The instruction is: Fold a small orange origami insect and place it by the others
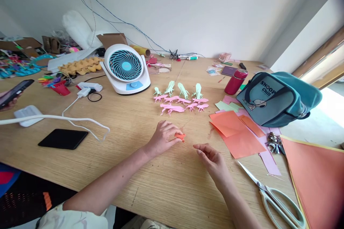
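Pinched between the thumb and fingers of my left hand (166,136) is a small folded orange paper piece (180,136), partly covered by the fingers. My right hand (212,159) is just to the right, apart from the paper. Its fingers are curled, with a small gap between thumb and forefinger and nothing visible in them. Beyond my hands stand folded paper insects: several pink ones (172,108) in front and several pale green ones (182,90) behind. Orange paper sheets (242,145) lie right of my right hand, near white-handled scissors (264,188).
At the right are a teal bag (279,96), a red bottle (235,81) and a larger orange sheet stack (317,175). A white fan (126,69), a cable (80,117) and a black phone (63,139) lie left. Another person's hand holds a phone (16,93) at the far left.
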Tool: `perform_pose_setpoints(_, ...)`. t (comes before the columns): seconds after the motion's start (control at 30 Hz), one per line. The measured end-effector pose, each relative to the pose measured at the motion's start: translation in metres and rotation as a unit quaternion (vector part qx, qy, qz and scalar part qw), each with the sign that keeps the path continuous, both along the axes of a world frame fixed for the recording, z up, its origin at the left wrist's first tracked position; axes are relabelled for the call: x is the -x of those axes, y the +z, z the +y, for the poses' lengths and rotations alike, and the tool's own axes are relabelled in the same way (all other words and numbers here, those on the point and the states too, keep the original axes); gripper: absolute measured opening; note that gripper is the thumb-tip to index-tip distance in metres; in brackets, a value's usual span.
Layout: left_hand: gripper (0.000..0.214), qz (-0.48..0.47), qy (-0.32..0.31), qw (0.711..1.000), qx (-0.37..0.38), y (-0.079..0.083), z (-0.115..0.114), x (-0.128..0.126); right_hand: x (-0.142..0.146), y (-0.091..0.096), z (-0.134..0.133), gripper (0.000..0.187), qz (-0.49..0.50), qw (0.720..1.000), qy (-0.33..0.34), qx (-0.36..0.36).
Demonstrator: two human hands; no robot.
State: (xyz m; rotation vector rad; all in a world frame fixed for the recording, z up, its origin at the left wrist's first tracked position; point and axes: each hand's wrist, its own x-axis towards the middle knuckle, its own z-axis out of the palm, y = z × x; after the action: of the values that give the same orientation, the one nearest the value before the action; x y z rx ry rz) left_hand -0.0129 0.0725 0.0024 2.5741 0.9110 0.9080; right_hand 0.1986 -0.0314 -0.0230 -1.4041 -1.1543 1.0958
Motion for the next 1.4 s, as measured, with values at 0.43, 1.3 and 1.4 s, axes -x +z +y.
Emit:
perform_pose_setpoints(0.43, 0.032, 0.094, 0.007, 0.996, -0.001, -0.020, 0.038, 0.004, 0.000, -0.003, 0.004, 0.040, -0.028, 0.999, -0.001, -0.019)
perform_pose_setpoints(1.3, 0.041, 0.048, 0.029, 0.998, 0.013, -0.020, 0.056, 0.006, 0.001, -0.004, 0.004, 0.047, -0.037, 0.999, 0.004, -0.030)
perform_pose_setpoints(1.4, 0.019, 0.014, 0.090, 0.996, 0.015, -0.026, 0.031, 0.006, 0.001, -0.006, 0.004, 0.045, -0.039, 0.999, -0.001, -0.035)
